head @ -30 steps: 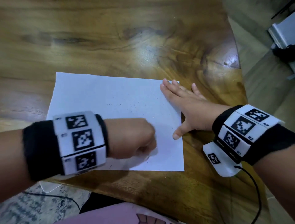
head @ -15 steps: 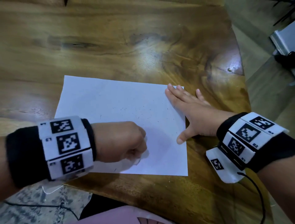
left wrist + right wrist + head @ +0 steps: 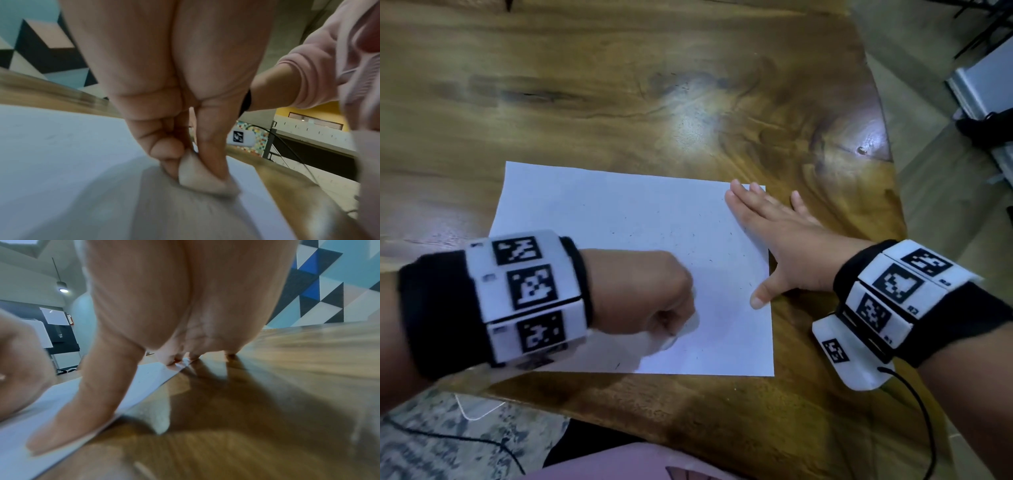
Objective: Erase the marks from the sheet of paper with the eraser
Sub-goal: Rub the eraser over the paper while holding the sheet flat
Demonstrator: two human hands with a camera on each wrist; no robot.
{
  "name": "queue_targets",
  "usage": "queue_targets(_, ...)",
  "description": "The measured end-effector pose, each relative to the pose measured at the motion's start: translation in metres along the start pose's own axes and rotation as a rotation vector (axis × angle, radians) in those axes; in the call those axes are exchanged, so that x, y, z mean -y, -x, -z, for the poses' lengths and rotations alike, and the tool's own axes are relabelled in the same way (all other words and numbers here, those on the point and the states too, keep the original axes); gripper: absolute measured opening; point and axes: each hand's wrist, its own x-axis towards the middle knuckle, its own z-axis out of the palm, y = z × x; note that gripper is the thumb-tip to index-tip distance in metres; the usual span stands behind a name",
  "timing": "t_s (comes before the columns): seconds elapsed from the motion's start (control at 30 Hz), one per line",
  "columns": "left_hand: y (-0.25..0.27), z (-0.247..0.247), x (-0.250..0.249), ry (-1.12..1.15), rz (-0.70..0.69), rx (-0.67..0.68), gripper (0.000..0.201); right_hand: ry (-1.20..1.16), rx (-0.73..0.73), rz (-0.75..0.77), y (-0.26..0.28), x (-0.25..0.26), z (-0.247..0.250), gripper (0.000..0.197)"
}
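Note:
A white sheet of paper (image 3: 640,219) lies on the wooden table (image 3: 619,85), speckled with small dark eraser crumbs and a short mark near its front edge. My left hand (image 3: 674,325) pinches a whitish eraser (image 3: 202,178) and presses it onto the paper's near part; in the head view the fist hides most of the eraser. My right hand (image 3: 774,240) lies flat with fingers spread, pressing the sheet's right edge, its thumb (image 3: 68,415) on the paper (image 3: 30,426) and the little finger on bare wood.
The table's right edge (image 3: 890,192) curves away just beyond my right hand, with floor below. A black cable (image 3: 914,404) trails from the right wrist device. The near table edge runs just below the paper, over a patterned floor (image 3: 431,445).
My left hand with the eraser slid left and then back right across the paper's near part. The right hand stayed pressed on the sheet's right edge.

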Motion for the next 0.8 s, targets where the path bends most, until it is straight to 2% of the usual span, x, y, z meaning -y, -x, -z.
queue_targets(0.03,-0.006,0.01,-0.008,-0.016,-0.024,-0.063,0.007,-0.001,-0.003,0.001,0.0,0.0,0.0,0.139)
queue_targets(0.07,-0.014,0.02,-0.015,-0.066,-0.057,-0.142,0.008,-0.004,-0.004,0.003,0.0,0.0,0.0,0.139)
queue_targets(0.13,-0.033,0.03,-0.024,-0.109,-0.036,-0.273,0.011,-0.016,-0.007,0.008,0.001,-0.001,0.0,0.139)
queue_targets(0.23,-0.034,0.021,-0.031,-0.096,-0.037,-0.209,0.01,-0.013,-0.005,0.01,0.0,0.0,0.0,0.139)
queue_targets(0.3,-0.022,0.012,-0.028,-0.087,-0.043,-0.085,0.009,-0.005,-0.002,0.005,0.001,0.0,0.0,0.139)
queue_targets(0.37,-0.012,0.005,-0.026,-0.029,-0.001,-0.023,0.009,-0.001,-0.001,0.005,0.0,0.001,0.001,0.139)
queue_targets(0.43,-0.011,0.009,-0.024,-0.094,-0.022,-0.069,0.009,-0.003,0.008,0.001,0.001,0.001,0.002,0.138)
queue_targets(0.53,-0.013,0.018,-0.013,-0.017,-0.005,-0.27,0.01,-0.002,0.012,-0.001,0.001,0.002,0.002,0.139)
queue_targets(0.6,-0.012,0.012,-0.012,0.097,0.066,-0.222,0.013,0.002,0.012,-0.002,0.0,0.002,0.002,0.139)
queue_targets(0.63,-0.013,0.005,-0.01,0.135,0.119,-0.129,0.016,0.005,0.013,-0.003,0.0,0.002,0.002,0.14)
queue_targets(0.7,-0.008,-0.009,-0.003,0.064,0.127,0.03,0.021,0.014,0.014,-0.004,0.001,0.001,0.002,0.14)
queue_targets(0.77,-0.001,0.004,0.006,0.139,0.191,0.0,0.017,0.017,0.011,-0.004,0.001,0.001,0.002,0.14)
queue_targets(0.8,0.002,0.02,0.014,0.155,0.223,-0.081,0.012,0.017,0.009,-0.004,0.002,0.001,0.002,0.14)
